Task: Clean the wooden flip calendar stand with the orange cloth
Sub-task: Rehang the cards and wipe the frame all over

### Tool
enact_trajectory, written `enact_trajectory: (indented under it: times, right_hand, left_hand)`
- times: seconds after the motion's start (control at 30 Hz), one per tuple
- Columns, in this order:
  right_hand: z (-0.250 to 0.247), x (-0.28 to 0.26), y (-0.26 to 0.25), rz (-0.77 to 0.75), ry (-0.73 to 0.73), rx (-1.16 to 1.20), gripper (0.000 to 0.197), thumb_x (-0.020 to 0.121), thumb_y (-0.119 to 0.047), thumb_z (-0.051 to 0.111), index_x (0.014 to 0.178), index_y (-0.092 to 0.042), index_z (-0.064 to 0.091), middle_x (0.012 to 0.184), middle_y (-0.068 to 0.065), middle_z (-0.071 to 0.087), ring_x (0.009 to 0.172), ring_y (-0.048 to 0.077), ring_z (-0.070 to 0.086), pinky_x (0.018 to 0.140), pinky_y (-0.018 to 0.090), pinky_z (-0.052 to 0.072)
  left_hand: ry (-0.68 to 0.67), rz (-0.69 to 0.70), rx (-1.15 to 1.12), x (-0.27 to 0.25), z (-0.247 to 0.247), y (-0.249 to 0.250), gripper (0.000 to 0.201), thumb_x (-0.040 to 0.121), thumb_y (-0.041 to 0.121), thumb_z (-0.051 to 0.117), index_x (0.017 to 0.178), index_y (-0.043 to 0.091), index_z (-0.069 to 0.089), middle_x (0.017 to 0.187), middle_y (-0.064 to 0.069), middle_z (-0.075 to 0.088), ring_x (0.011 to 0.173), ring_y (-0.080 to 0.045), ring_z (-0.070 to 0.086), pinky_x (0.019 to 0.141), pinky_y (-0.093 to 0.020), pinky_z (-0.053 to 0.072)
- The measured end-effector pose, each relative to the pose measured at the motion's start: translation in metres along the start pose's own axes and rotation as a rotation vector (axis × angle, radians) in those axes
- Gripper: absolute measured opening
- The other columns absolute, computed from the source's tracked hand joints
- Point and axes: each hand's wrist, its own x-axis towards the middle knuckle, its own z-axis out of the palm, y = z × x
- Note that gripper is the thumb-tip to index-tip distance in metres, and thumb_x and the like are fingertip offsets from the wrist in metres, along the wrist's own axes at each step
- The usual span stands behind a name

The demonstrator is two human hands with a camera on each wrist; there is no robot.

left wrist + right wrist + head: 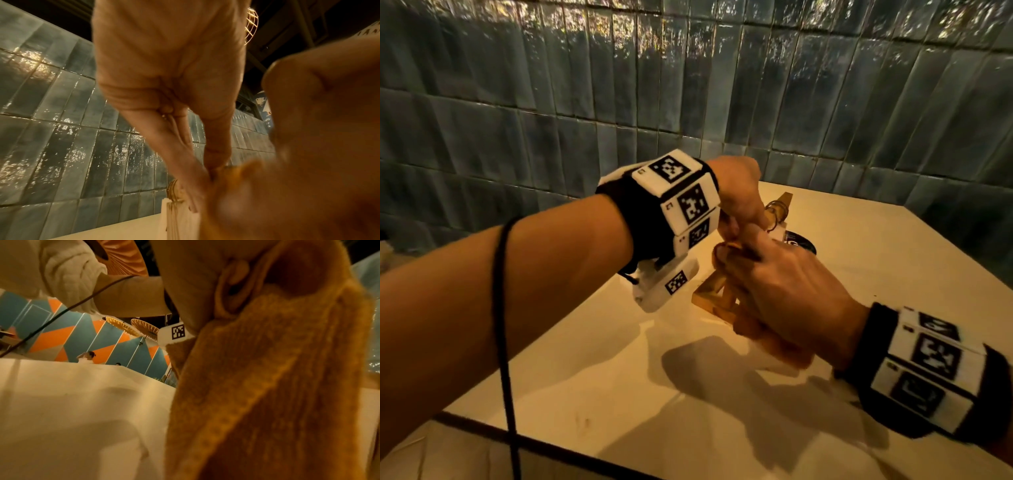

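The wooden flip calendar stand (714,294) sits on the pale table (619,377), its top bar with metal rings (777,207) pointing at the wall. My left hand (741,219) comes from above and pinches the stand's top; the left wrist view shows its fingers (195,186) pressed together on the top edge beside a ring (172,190). My right hand (743,255) grips the orange cloth (753,329) and holds it against the stand's near side. The cloth (267,386) fills the right wrist view. Most of the stand is hidden by both hands.
A dark round object (799,241) lies on the table just behind the stand. A blue-grey tiled wall (585,102) borders the table's far side. A black cable (503,308) hangs from my left forearm. The table's near edge (482,428) runs along the bottom left.
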Motion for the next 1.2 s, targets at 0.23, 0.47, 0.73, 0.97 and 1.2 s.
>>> enact_trajectory:
  times: [0.23, 0.47, 0.73, 0.97, 1.2]
  right_hand:
    - [-0.005, 0.004, 0.000, -0.031, -0.185, 0.098, 0.038, 0.087, -0.027, 0.061, 0.124, -0.021, 0.056, 0.113, -0.004, 0.052, 0.093, 0.012, 0.056, 0.078, 0.024, 0.053]
    - [-0.045, -0.014, 0.061, 0.287, -0.027, 0.312, 0.024, 0.083, -0.044, 0.058, 0.106, -0.038, 0.060, 0.076, -0.029, 0.046, 0.072, -0.003, 0.048, 0.057, 0.009, 0.036]
    - [-0.005, -0.004, 0.045, 0.300, 0.176, 0.656, 0.018, 0.086, -0.032, 0.062, 0.100, -0.033, 0.051, 0.087, -0.022, 0.055, 0.081, -0.002, 0.053, 0.073, 0.019, 0.048]
    - [0.012, 0.014, 0.065, 0.384, 0.297, 0.699, 0.009, 0.085, -0.028, 0.060, 0.092, -0.030, 0.054, 0.081, -0.018, 0.058, 0.076, 0.000, 0.055, 0.062, 0.011, 0.042]
    - [0.011, 0.003, 0.051, 0.218, 0.345, 0.732, 0.009, 0.087, -0.026, 0.059, 0.094, -0.030, 0.059, 0.082, -0.019, 0.061, 0.083, -0.009, 0.054, 0.065, 0.000, 0.041]
  left_hand:
    - [-0.054, -0.030, -0.132, -0.002, 0.001, -0.002, 0.021, 0.079, 0.018, 0.071, 0.091, 0.001, 0.067, 0.081, -0.010, 0.070, 0.066, -0.016, 0.068, 0.060, -0.026, 0.058]
    - [-0.115, -0.038, -0.241, -0.022, -0.004, -0.017, 0.028, 0.089, 0.029, 0.056, 0.103, 0.008, 0.066, 0.083, -0.004, 0.071, 0.074, -0.012, 0.069, 0.062, -0.023, 0.056]
    - [0.003, 0.062, 0.239, -0.053, 0.032, -0.024, 0.049, 0.082, 0.047, 0.060, 0.121, 0.019, 0.054, 0.111, -0.001, 0.063, 0.093, -0.016, 0.058, 0.083, -0.032, 0.052]
    - [0.175, 0.093, 0.176, -0.051, 0.043, -0.024, 0.033, 0.089, 0.038, 0.056, 0.112, 0.016, 0.061, 0.099, 0.000, 0.069, 0.080, -0.015, 0.063, 0.065, -0.017, 0.046]
    - [0.196, 0.085, 0.113, -0.046, 0.044, -0.027, 0.037, 0.087, 0.038, 0.058, 0.117, 0.018, 0.060, 0.104, 0.001, 0.067, 0.084, -0.016, 0.065, 0.058, -0.007, 0.038]
